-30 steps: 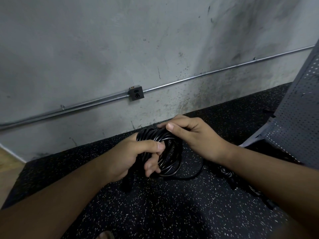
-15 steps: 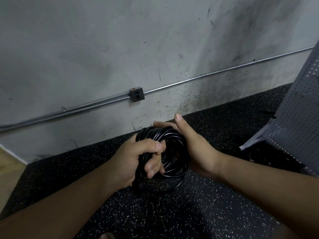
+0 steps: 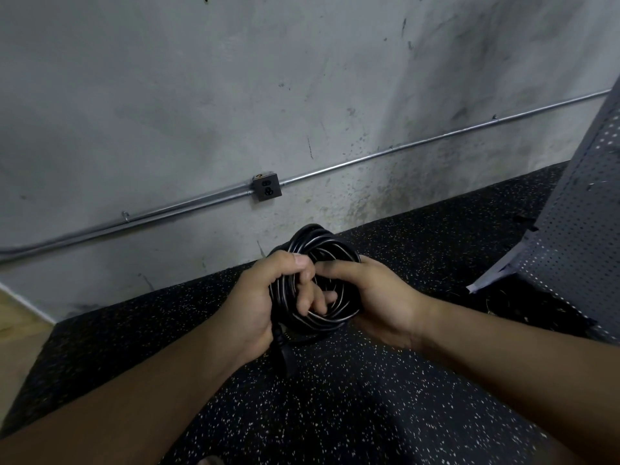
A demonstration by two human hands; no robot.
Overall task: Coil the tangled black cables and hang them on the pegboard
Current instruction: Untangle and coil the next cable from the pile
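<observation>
Gripping a coil of black cable [image 3: 322, 243] above the speckled rubber floor [image 3: 335, 397], the left hand [image 3: 255, 297] curls its fingers through the centre. The right hand [image 3: 382, 297] clasps the right side, thumb across the front. Half a second ago its fingers lay straight behind the loops, and a second ago slack trailed on the floor. Now only the plug [image 3: 284, 352] dangles, so coiling looks finished. The pegboard [image 3: 577, 256] stands well apart, right.
</observation>
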